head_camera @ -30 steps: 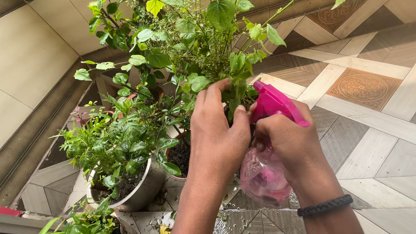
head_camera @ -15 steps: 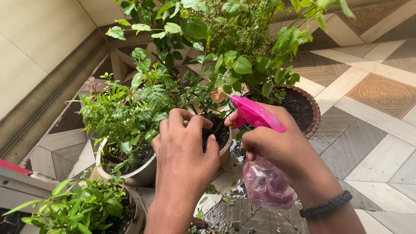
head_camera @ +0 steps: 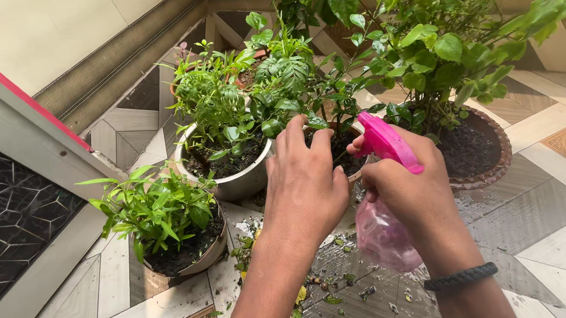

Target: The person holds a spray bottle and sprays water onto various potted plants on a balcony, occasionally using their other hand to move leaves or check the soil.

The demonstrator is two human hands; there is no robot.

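Observation:
My right hand (head_camera: 412, 198) grips a pink spray bottle (head_camera: 386, 234) by its neck, nozzle (head_camera: 383, 140) aimed toward the plants. My left hand (head_camera: 306, 180) reaches forward with fingers spread, its fingertips at the leaves and rim of a small brown pot (head_camera: 352, 175) of dark soil between the other pots. A black braided band (head_camera: 461, 277) sits on my right wrist.
A pale round pot (head_camera: 237, 182) with a leafy plant stands left of my hands. A small potted plant (head_camera: 162, 213) sits nearer left. A wide brown pot (head_camera: 484, 171) with a tall bush is at right. Wet tiles with leaf litter (head_camera: 338, 289) lie below. A wall runs along the left.
The view has swung left and down, so the pots sit further right and lower. My left hand has opened its fingers and reached into the small brown pot's leaves. The bottle stays gripped.

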